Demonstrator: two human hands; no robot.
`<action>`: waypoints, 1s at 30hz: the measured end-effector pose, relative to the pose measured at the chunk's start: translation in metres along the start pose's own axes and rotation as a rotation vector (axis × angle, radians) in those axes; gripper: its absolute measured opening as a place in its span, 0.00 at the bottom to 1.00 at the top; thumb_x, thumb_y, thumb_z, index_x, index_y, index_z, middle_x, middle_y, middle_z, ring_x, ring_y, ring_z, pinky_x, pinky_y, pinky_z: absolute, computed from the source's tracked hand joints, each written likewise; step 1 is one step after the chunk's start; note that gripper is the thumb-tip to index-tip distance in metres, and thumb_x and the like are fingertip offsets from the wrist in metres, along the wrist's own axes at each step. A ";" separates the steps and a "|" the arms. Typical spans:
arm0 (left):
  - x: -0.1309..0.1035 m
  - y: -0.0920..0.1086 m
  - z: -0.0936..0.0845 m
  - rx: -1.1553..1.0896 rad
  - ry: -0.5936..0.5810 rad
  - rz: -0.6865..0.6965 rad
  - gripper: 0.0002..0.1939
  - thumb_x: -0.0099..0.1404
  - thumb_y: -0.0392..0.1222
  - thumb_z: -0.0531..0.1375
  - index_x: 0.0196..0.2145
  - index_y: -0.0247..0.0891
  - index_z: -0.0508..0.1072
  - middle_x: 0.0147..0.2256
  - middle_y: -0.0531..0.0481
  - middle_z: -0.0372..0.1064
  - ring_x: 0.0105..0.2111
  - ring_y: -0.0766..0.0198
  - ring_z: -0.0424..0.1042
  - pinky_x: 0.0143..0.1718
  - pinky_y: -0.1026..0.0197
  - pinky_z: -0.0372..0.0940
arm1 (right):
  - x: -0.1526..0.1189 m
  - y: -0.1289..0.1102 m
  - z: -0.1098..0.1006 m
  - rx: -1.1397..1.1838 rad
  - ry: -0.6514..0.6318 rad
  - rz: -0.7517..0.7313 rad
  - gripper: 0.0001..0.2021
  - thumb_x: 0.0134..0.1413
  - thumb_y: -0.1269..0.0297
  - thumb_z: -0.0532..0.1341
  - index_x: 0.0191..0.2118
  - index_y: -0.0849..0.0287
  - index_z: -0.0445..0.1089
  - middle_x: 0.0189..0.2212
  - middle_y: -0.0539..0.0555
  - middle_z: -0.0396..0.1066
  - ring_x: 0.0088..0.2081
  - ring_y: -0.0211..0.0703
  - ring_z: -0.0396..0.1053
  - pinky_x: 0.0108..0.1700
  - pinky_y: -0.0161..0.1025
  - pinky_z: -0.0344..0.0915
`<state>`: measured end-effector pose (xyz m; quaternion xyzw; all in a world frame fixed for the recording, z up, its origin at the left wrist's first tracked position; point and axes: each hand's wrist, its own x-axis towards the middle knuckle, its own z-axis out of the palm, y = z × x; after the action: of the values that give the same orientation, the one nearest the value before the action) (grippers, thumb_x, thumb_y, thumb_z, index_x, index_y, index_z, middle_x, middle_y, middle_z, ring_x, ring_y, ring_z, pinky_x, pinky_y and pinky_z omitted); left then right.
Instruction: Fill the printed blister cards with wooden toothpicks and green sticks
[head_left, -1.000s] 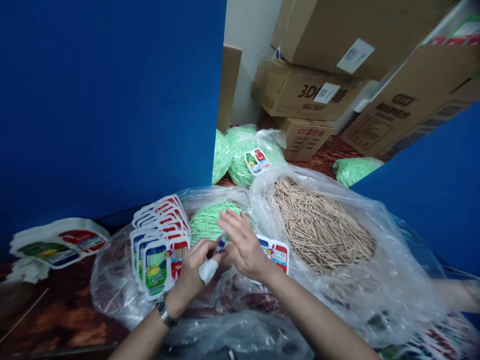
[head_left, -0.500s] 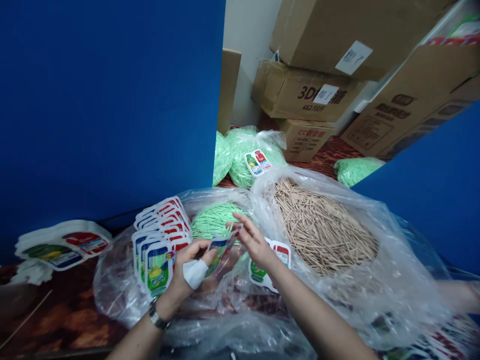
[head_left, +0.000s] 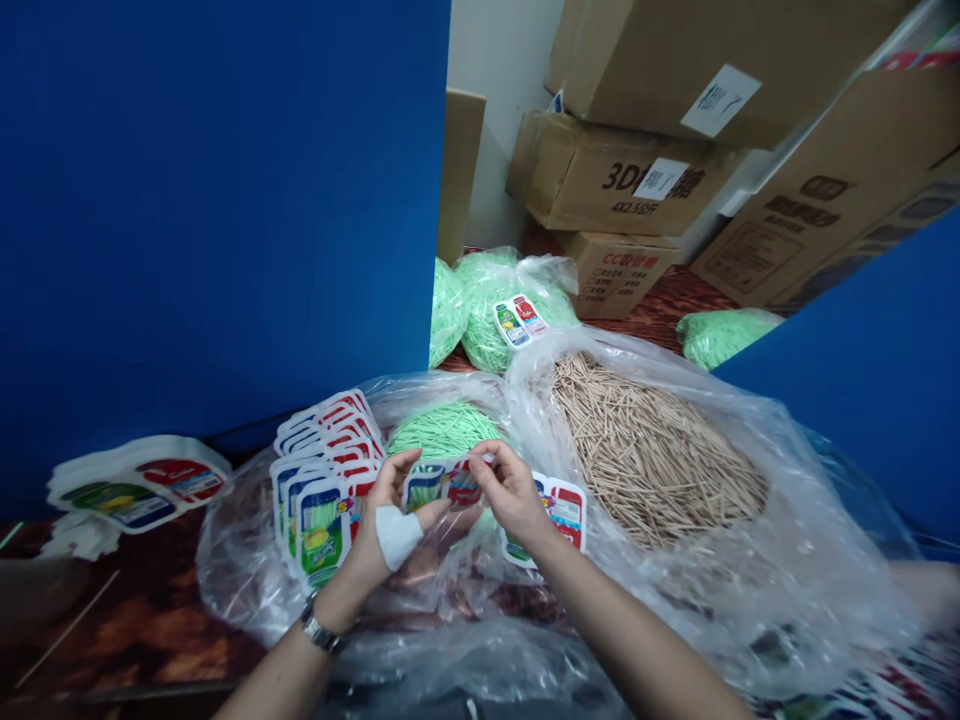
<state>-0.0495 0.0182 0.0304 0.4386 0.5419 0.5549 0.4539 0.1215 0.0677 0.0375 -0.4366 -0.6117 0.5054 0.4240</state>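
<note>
Between my two hands is a small printed packet (head_left: 444,484) with a blue-and-green half and a red half. My left hand (head_left: 381,520), with a white patch at the thumb base, grips its left side. The fingers of my right hand (head_left: 511,492) pinch its upper right corner. Just behind the packet lies a heap of thin green sticks (head_left: 446,428) in a clear plastic bag. Left of my left hand, several similar packets (head_left: 321,530) lie overlapped in rows. Another printed card (head_left: 566,512) is partly hidden behind my right hand and wrist.
A large clear bag of thin brown sticks (head_left: 652,450) lies to the right. At far left is a stack of white-edged cards (head_left: 142,480). Bagged green sticks (head_left: 487,335) and cardboard boxes (head_left: 622,175) stand behind. Blue panels (head_left: 225,200) flank the space.
My right hand has come down and its raised fingers have closed on the packet's upper right corner. The packet has turned from tilted to facing me more.
</note>
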 end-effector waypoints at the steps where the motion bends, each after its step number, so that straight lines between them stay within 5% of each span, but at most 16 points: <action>1: 0.000 -0.001 -0.001 -0.013 -0.016 -0.007 0.17 0.49 0.40 0.68 0.36 0.36 0.68 0.34 0.49 0.72 0.33 0.61 0.72 0.35 0.61 0.67 | 0.000 0.001 0.000 0.021 0.019 0.012 0.11 0.58 0.54 0.58 0.38 0.57 0.65 0.25 0.47 0.64 0.26 0.36 0.62 0.29 0.33 0.59; 5: -0.001 -0.005 -0.006 0.032 -0.056 -0.057 0.12 0.53 0.42 0.66 0.27 0.36 0.66 0.23 0.55 0.68 0.23 0.66 0.68 0.25 0.65 0.65 | 0.000 0.003 0.003 0.066 0.014 0.036 0.11 0.58 0.54 0.58 0.39 0.57 0.65 0.24 0.47 0.65 0.26 0.37 0.63 0.30 0.33 0.60; 10: -0.005 -0.007 -0.007 -0.023 -0.122 -0.087 0.20 0.55 0.43 0.66 0.44 0.35 0.69 0.38 0.45 0.76 0.36 0.57 0.75 0.39 0.56 0.70 | -0.002 0.003 0.005 0.078 0.024 0.027 0.12 0.57 0.53 0.59 0.39 0.57 0.66 0.24 0.47 0.65 0.26 0.37 0.63 0.30 0.33 0.60; 22: -0.021 -0.008 -0.021 -0.109 -0.172 -0.273 0.18 0.53 0.42 0.68 0.41 0.33 0.73 0.36 0.44 0.78 0.33 0.57 0.76 0.37 0.56 0.71 | -0.015 0.013 0.015 0.074 -0.022 0.082 0.12 0.57 0.53 0.58 0.40 0.56 0.65 0.22 0.46 0.64 0.24 0.37 0.62 0.27 0.33 0.60; 27: -0.029 -0.018 -0.033 0.026 -0.220 -0.222 0.15 0.54 0.41 0.67 0.39 0.33 0.74 0.34 0.46 0.77 0.33 0.59 0.74 0.38 0.58 0.69 | -0.011 0.010 -0.007 0.103 -0.279 0.065 0.17 0.62 0.50 0.51 0.41 0.58 0.67 0.30 0.52 0.71 0.31 0.40 0.69 0.33 0.36 0.65; 30: -0.038 -0.019 -0.039 0.190 -0.304 -0.185 0.11 0.58 0.42 0.64 0.37 0.33 0.75 0.30 0.49 0.74 0.30 0.62 0.70 0.32 0.63 0.66 | 0.010 0.015 -0.033 -0.043 -0.149 0.009 0.20 0.65 0.51 0.45 0.45 0.59 0.66 0.35 0.55 0.71 0.36 0.41 0.71 0.37 0.38 0.67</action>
<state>-0.0797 -0.0274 0.0103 0.5064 0.5550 0.3847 0.5362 0.1518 0.0873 0.0276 -0.4096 -0.6502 0.5253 0.3655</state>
